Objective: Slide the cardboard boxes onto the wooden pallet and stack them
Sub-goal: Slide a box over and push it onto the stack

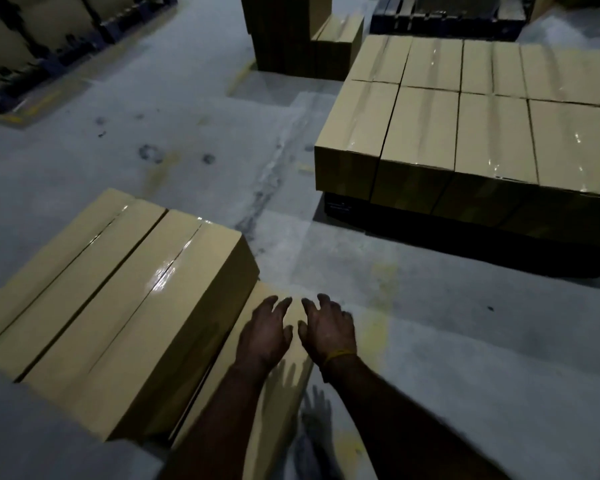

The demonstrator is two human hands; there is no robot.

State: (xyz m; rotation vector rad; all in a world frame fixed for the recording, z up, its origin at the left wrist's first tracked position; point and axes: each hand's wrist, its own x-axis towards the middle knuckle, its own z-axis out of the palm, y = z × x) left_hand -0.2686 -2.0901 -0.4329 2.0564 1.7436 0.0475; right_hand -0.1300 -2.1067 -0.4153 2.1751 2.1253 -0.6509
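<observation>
From my feed: big layer of cardboard boxes [471,109] on the dark pallet [465,237] off right, floor stack [118,292] left, low box [274,375] under my spread, empty left hand [264,334] and right hand [328,332].

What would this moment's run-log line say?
hands: left, right open over low box | stack beside | pallet load far right

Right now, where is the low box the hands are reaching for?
In the head view, the low tan cardboard box lies on the grey floor at bottom centre, against the taller box stack on its left.
</observation>
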